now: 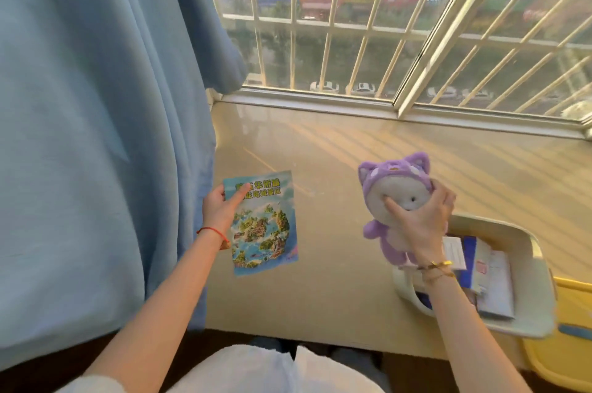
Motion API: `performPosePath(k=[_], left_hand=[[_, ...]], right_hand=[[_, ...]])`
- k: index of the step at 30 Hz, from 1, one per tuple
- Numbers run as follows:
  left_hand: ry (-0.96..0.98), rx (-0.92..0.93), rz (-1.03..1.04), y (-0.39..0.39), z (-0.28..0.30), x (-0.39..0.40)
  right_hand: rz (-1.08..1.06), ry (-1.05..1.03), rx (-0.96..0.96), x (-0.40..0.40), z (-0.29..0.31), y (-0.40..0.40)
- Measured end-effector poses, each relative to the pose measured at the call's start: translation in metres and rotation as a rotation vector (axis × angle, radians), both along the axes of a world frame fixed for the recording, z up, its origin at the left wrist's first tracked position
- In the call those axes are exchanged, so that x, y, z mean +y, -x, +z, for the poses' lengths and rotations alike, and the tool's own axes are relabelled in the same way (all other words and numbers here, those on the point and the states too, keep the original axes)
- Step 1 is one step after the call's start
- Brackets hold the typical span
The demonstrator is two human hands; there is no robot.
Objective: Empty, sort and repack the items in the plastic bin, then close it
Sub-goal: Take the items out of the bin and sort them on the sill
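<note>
My left hand (221,208) holds a colourful map leaflet (264,226) by its left edge, just above the window ledge. In my right hand (423,222) is a purple plush cat toy (394,187), gripped around its pale face and lifted above the ledge. Below and right of that hand stands the white plastic bin (541,280), open, with booklets and papers (490,277) lying inside. My right forearm covers the bin's left side.
A blue curtain (96,136) hangs along the left, close to my left hand. The beige ledge (336,149) runs to a barred window (368,40) at the back. A yellow object (570,354) sits at the far right, beyond the bin.
</note>
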State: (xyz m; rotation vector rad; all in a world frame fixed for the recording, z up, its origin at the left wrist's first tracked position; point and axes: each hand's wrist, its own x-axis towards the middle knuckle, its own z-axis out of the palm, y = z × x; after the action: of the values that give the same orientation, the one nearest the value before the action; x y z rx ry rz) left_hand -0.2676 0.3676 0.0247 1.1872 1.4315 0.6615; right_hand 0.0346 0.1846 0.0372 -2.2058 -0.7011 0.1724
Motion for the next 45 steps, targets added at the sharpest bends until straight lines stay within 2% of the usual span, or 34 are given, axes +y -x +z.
performPosePath(k=[3,8,16,21,26,34,39,45], left_hand=[[0.003,0.046,-0.053,0.01,-0.019,0.042],[0.038,0.168,-0.081,0.015,-0.085,0.103],[0.126,0.29,-0.1,0.013,-0.191,0.146],[0.103,0.355,-0.158,0.011,-0.213,0.149],[0.037,0.463,-0.231,0.016,-0.206,0.146],[-0.332,0.619,-0.433,0.016,-0.128,0.086],[-0.427,0.579,-0.504,-0.003,-0.088,0.013],[-0.572,0.534,-0.587,-0.062,-0.055,-0.08]], right_hand=[[0.02,0.005,0.173,0.059,-0.02,0.049],[-0.005,0.11,0.358,0.139,-0.091,0.094],[-0.091,0.222,0.33,0.183,-0.192,0.116],[-0.059,0.263,0.298,0.179,-0.217,0.122],[0.076,0.298,0.224,0.163,-0.21,0.118],[0.218,0.205,-0.028,0.082,-0.141,0.092],[0.259,0.247,-0.113,-0.004,-0.105,0.06],[0.272,0.249,-0.148,-0.104,-0.078,-0.004]])
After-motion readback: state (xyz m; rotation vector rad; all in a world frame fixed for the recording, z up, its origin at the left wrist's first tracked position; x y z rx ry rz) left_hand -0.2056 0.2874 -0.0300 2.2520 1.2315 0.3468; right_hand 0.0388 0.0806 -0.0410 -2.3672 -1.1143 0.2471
